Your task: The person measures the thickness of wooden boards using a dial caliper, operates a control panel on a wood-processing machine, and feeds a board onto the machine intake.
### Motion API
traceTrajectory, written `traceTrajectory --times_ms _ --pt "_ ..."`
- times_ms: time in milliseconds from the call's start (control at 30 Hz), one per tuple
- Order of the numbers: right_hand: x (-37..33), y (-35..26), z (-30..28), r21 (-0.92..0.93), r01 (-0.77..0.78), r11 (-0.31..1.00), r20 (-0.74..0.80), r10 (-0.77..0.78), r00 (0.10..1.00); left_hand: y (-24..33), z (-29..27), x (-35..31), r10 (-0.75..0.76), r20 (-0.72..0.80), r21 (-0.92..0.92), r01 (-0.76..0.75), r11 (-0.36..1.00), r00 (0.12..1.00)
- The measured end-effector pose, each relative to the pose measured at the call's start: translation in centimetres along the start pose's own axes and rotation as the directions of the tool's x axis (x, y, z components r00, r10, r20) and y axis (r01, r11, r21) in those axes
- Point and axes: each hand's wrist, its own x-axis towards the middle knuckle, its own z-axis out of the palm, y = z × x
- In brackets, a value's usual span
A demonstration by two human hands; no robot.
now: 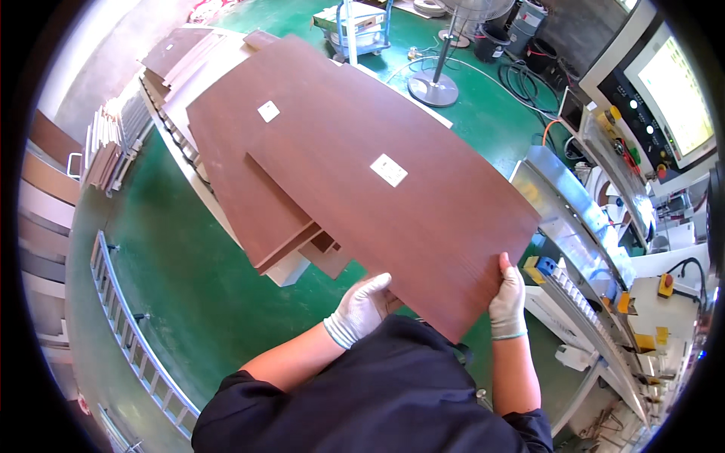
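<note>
A large brown wood-grain panel with a white label is held at its near end, tilted across in front of me. My right hand, in a white knit glove, grips its right near edge, thumb along the edge. My left hand, gloved the same way, holds the left near edge; its thumb points along the edge and its other fingers are hidden under the board. The far end of this panel overlaps another brown panel lying on a stack.
The stack of boards rests on a long roller conveyor at the left. A machine with a lit screen stands at right, beside a metal rail. A fan base is behind; a ladder-like frame lies on the green floor.
</note>
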Motion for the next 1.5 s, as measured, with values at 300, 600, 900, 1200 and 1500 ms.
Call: traceTrajectory --times_ms 300,600,900,1200,1500 --pt "-6.2 -3.7 -10.4 -0.248 0.189 0.95 -0.223 -0.246 0.943 5.5 1.4 5.5 0.302 -0.157 -0.031 -0.311 0.95 0.94" --pt "-14.3 -0.8 -19.3 -0.265 0.385 0.884 -0.48 -0.468 0.742 -1.4 4.5 9.2 -0.084 0.008 0.049 0.083 0.995 0.996" --pt "-23.8 11.0 -27.5 -0.33 0.379 0.865 -0.742 -0.485 0.463 -10.7 7.0 18.5 -0.411 0.02 0.329 0.382 0.864 0.912" --pt "-26.2 15.3 -26.1 -0.117 0.415 0.902 -0.933 -0.243 0.265 -18.6 9.0 24.7 -0.633 0.088 0.439 0.541 0.718 0.769" --pt "-26.1 14.4 -22.6 0.276 0.599 0.751 -0.836 -0.12 0.536 -23.0 8.7 22.2 -0.656 0.033 0.611 0.504 0.611 0.754"
